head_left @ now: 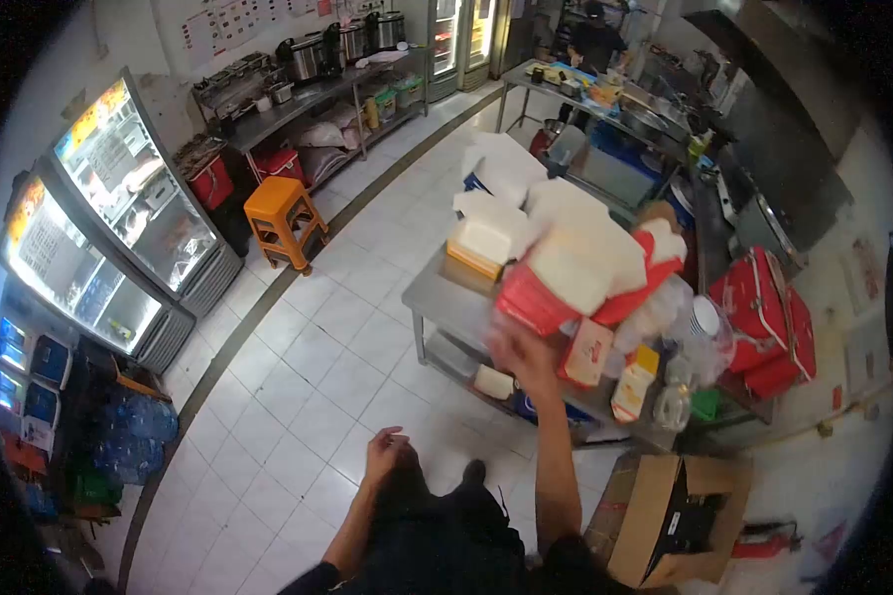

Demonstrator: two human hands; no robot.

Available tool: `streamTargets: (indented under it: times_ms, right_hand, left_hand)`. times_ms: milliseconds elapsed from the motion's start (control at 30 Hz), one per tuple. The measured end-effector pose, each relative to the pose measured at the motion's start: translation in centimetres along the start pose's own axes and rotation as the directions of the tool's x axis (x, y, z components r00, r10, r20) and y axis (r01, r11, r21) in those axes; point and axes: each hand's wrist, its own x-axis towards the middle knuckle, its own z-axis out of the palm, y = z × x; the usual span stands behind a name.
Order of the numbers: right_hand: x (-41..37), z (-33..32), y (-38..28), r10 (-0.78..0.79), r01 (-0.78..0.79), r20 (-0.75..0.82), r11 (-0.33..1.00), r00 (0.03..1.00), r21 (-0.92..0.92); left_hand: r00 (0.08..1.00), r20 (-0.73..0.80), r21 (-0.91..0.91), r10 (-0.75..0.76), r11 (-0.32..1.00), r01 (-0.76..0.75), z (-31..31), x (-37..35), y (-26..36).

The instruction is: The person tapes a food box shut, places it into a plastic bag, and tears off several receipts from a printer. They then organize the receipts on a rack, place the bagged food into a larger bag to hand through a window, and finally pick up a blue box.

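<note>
My right hand (526,359), blurred by motion, is at the near edge of a steel table (446,296), just below a red box with a pale lid (538,297). Its fingers are too smeared to read, and whether it touches the box I cannot tell. Lower and to the left, my left hand (387,454) hangs over my leg with nothing in it, its fingers loosely apart. White and yellow food boxes (486,238) pile up on the table, with a red and white carton (585,352) and a yellow and white carton (635,384) at the right.
An open cardboard box (645,516) stands on the floor at lower right, near a red fire extinguisher (767,538). Red bags (764,317) lie right of the table. An orange stool (283,220) and glass-door fridges (134,188) are at left. A person (595,40) stands at the far counter.
</note>
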Motion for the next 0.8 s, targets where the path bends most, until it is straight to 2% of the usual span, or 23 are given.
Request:
streamTargets:
  times_ms: [33, 67, 100, 133, 167, 200, 233, 300, 333, 400, 433, 467, 500, 567, 633, 667, 700, 733, 767, 800]
  right_hand:
    - [7.3, 0.7, 1.5, 0.069, -0.067, -0.011, 0.988, 0.998, 0.142]
    - [14.8, 0.4, 1.0, 0.111, -0.117, -0.039, 0.971, 0.993, -0.207]
    - [23.3, 0.8, 6.4, -0.091, 0.055, -0.219, 0.985, 0.971, -0.163]
    - [29.6, 0.7, 4.7, -0.026, -0.041, -0.257, 0.967, 0.966, -0.251]
    - [35.7, 0.5, 5.2, 0.023, -0.173, -0.343, 0.892, 0.939, -0.417]
    - [40.6, 0.8, 6.1, -0.057, -0.185, -0.487, 0.882, 0.871, -0.434]
    - [46.4, 0.3, 10.5, -0.05, -0.293, -0.563, 0.815, 0.825, -0.501]
    - [52.2, 0.8, 14.0, 0.091, -0.514, -0.649, 0.696, 0.755, -0.501]
    - [54.5, 0.6, 16.5, 0.109, -0.553, -0.683, 0.683, 0.722, -0.476]
    - [56.8, -0.6, 21.9, 0.199, -0.528, -0.54, 0.634, 0.818, -0.565]
    - [55.8, -0.8, 22.4, 0.25, -0.578, -0.551, 0.585, 0.796, -0.569]
    - [54.7, -0.6, 20.7, 0.141, -0.51, -0.551, 0.611, 0.822, -0.605]
    - [54.5, -0.4, 18.4, 0.01, -0.431, -0.551, 0.634, 0.835, -0.642]
    - [54.4, 0.9, 14.5, 0.06, -0.513, -0.587, 0.563, 0.807, -0.648]
    - [54.3, 2.1, 15.1, 0.128, -0.603, -0.63, 0.481, 0.766, -0.636]
    - [54.3, 2.3, 16.7, 0.169, -0.633, -0.617, 0.343, 0.769, -0.694]
    - [54.5, 2.5, 18.4, 0.212, -0.635, -0.6, 0.203, 0.772, -0.745]
    - [54.5, 2.8, 19.7, 0.238, -0.662, -0.62, 0.188, 0.747, -0.725]
    - [54.4, 3.0, 20.8, 0.253, -0.672, -0.627, 0.172, 0.737, -0.721]
    - [54.3, 3.3, 21.7, 0.256, -0.677, -0.627, 0.254, 0.736, -0.691]
  left_hand:
    - [0.998, -0.061, -0.073, 0.025, 0.997, -0.03, -0.4, 1.8, 2.9]
    - [0.992, -0.126, -0.089, 0.029, 0.995, -0.041, -1.2, 4.3, 5.1]
    - [0.982, -0.186, -0.101, 0.034, 0.993, -0.054, -1.9, 7.4, 6.8]
    - [0.971, -0.237, -0.08, 0.034, 0.995, -0.055, -2.8, 10.9, 8.2]
    - [0.969, -0.236, -0.06, 0.073, 0.994, -0.089, -3.7, 14.8, 9.5]
    - [0.97, -0.226, -0.049, 0.091, 0.993, -0.105, -4.1, 19.3, 10.9]
    - [0.972, -0.207, -0.03, 0.108, 0.993, -0.116, -4.7, 24.2, 12.5]
    - [0.981, -0.109, 0.01, 0.158, 0.987, -0.158, -4.9, 34.9, 15.8]
    - [0.984, -0.039, -0.036, 0.177, 0.983, -0.178, -4.5, 40.3, 17.5]
    - [0.974, 0.077, 0.083, 0.212, 0.972, -0.219, -3.0, 50.7, 21.2]
    - [0.973, 0.112, 0.166, 0.2, 0.962, -0.217, -1.8, 54.5, 23.2]
    - [0.937, 0.229, 0.074, 0.263, 0.955, -0.286, -0.3, 57.6, 25.8]
    - [0.924, 0.31, 0.117, 0.224, 0.956, -0.27, 1.0, 60.6, 27.3]
    - [0.879, 0.425, 0.203, 0.218, 0.923, -0.327, 5.1, 65.2, 29.1]
    - [0.793, 0.569, 0.199, 0.216, 0.9, -0.388, 9.4, 68.4, 29.0]
    - [0.73, 0.639, 0.098, 0.244, 0.915, -0.392, 11.5, 69.4, 28.5]
    - [0.691, 0.677, 0.194, 0.254, 0.844, -0.499, 13.3, 70.6, 27.8]
    - [0.652, 0.744, 0.134, 0.146, 0.923, -0.36, 14.6, 71.3, 27.5]
    - [0.649, 0.75, 0.134, 0.13, 0.93, -0.341, 15.7, 71.9, 26.7]
    - [0.612, 0.765, 0.128, 0.202, 0.883, -0.452, 16.5, 72.6, 25.1]
